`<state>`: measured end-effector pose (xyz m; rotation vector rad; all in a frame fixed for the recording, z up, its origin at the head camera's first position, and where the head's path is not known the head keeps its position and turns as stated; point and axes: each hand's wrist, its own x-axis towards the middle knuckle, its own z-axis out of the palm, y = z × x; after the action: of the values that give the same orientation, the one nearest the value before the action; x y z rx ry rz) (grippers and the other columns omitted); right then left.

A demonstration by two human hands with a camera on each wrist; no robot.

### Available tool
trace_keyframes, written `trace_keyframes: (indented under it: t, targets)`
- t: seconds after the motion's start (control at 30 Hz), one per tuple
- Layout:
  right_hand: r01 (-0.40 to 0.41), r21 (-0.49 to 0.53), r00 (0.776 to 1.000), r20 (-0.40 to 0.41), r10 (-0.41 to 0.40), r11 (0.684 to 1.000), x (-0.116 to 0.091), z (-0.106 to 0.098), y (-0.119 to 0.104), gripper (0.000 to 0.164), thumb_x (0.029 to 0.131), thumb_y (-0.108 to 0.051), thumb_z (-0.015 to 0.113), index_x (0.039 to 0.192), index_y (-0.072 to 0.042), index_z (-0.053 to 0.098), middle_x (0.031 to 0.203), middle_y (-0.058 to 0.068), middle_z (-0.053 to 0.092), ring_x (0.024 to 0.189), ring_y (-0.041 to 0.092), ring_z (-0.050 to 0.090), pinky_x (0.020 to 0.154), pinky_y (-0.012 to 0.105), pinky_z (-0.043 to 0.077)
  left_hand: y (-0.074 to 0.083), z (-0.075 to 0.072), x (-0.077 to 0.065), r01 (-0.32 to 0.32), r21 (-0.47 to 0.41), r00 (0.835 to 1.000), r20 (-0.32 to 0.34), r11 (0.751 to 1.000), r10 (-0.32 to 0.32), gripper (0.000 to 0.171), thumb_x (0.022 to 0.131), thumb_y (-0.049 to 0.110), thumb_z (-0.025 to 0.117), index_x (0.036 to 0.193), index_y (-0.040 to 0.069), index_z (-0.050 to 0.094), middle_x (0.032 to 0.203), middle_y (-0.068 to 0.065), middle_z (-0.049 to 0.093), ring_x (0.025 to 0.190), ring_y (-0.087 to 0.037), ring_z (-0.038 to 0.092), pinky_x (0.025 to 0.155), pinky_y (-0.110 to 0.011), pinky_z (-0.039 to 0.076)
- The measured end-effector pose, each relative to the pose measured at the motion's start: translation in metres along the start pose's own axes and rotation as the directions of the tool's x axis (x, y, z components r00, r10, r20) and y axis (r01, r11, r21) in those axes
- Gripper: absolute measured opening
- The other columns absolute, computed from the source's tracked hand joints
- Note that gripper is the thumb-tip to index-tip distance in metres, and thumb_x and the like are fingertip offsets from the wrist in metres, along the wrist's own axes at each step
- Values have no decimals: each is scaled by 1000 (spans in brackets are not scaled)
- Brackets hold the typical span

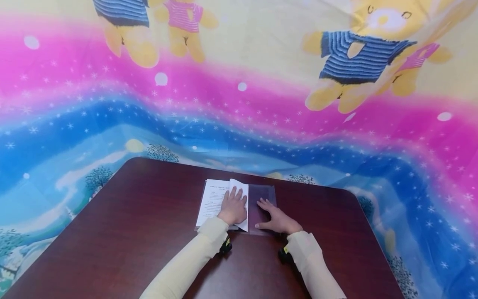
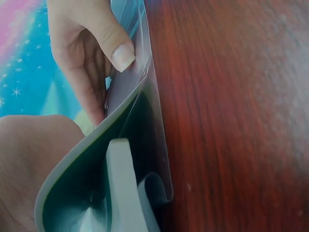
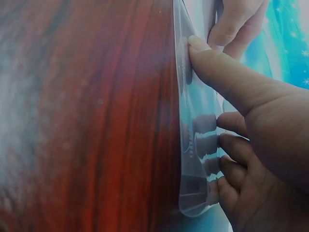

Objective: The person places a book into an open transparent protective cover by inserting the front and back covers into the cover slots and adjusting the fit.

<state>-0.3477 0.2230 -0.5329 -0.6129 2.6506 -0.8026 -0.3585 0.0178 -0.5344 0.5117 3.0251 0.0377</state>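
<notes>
A book (image 1: 213, 203) with printed text on its white page lies opened on the table, and one white leaf (image 1: 242, 222) stands slightly lifted along its right side. My left hand (image 1: 234, 207) rests flat on that leaf with its fingers stretched out. To the right spreads a clear plastic cover (image 1: 266, 192), where my right hand (image 1: 279, 219) touches the sheet with spread fingers and thumb. In the left wrist view the book's dark green cover (image 2: 63, 193) bows upward beside the thick page block (image 2: 124, 179). The right wrist view shows the right fingertips (image 3: 229, 145) against the clear plastic (image 3: 198, 169).
The dark reddish-brown wooden table (image 1: 123, 232) has rounded far corners. Behind it hangs a colourful cloth (image 1: 239, 120) printed with bears and snowflakes, reaching down past the table's edges. Dark wrist devices (image 1: 225, 246) are strapped under both sleeves.
</notes>
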Motion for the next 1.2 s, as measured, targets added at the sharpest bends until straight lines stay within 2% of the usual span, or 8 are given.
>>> trace_keyframes:
  t: [0.33, 0.53, 0.77, 0.93, 1.2]
  targets:
    - [-22, -12, 1000, 5, 22, 1000, 1, 1, 2, 88, 89, -37, 79, 161, -15, 33, 169, 11, 21, 157, 38, 12, 119, 62, 27, 5, -1, 2, -4, -1, 1000, -4, 1000, 4, 53, 105, 34, 46, 154, 16, 46, 165, -8, 33, 156, -32, 20, 125, -49, 19]
    - [0, -3, 1000, 4, 0, 1000, 0, 1, 1, 88, 89, -36, 79, 160, -11, 33, 169, 15, 21, 156, 41, 12, 118, 64, 27, 8, -3, 1, -6, 9, 1000, -6, 1000, 6, 53, 105, 35, 47, 155, 16, 46, 165, -8, 34, 156, -32, 21, 125, -49, 19]
    - [11, 3, 1000, 3, -11, 1000, 1, 0, -1, 88, 90, -35, 79, 160, -10, 33, 169, 16, 21, 156, 42, 11, 118, 65, 25, 9, 2, 4, -4, -14, 1000, -29, 1000, 4, 53, 105, 35, 47, 154, 16, 46, 164, -9, 35, 155, -32, 21, 125, -50, 18]
    - [12, -6, 1000, 1, -12, 1000, 2, -1, -2, 88, 90, -34, 79, 160, -9, 33, 169, 16, 21, 156, 42, 12, 119, 64, 25, 11, -1, 3, 0, -12, 999, -33, 1000, 0, 54, 105, 36, 46, 155, 15, 46, 165, -10, 34, 156, -33, 20, 125, -50, 17]
    - [12, 5, 1000, 7, -12, 1000, 0, 0, 0, 88, 90, -35, 79, 160, -9, 32, 168, 17, 21, 155, 42, 12, 118, 65, 25, 15, 11, 5, -40, -70, 997, -63, 997, 35, 55, 106, 36, 45, 156, 12, 43, 165, -12, 32, 156, -34, 18, 126, -51, 15]
